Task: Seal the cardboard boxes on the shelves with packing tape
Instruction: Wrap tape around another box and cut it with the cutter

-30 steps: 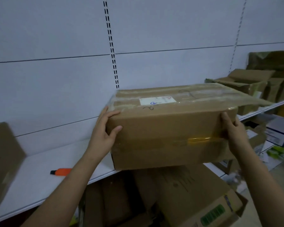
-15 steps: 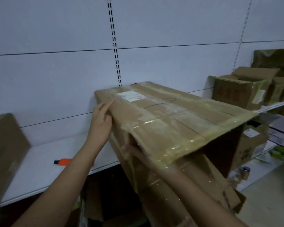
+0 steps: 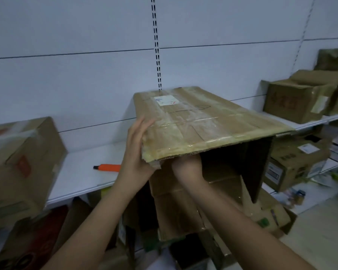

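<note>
1. The left hand [image 3: 137,151] lies flat along the left wall of the cardboard box [image 3: 199,125], fingers straight and pressing, gripping nothing.
2. The right hand [image 3: 185,166] reaches into the box's open near end; its fingers are hidden under the top panel, so I cannot tell their hold.
3. The box sits on the white shelf [image 3: 82,172], its open end overhanging the edge.
4. Judgement: old tape covers the top, yet this end gapes unsealed; no tape roll shows.
5. Left of the box lie an orange cutter [image 3: 107,167] and a taped carton [image 3: 20,162]; right, more cartons [image 3: 295,100].
</note>
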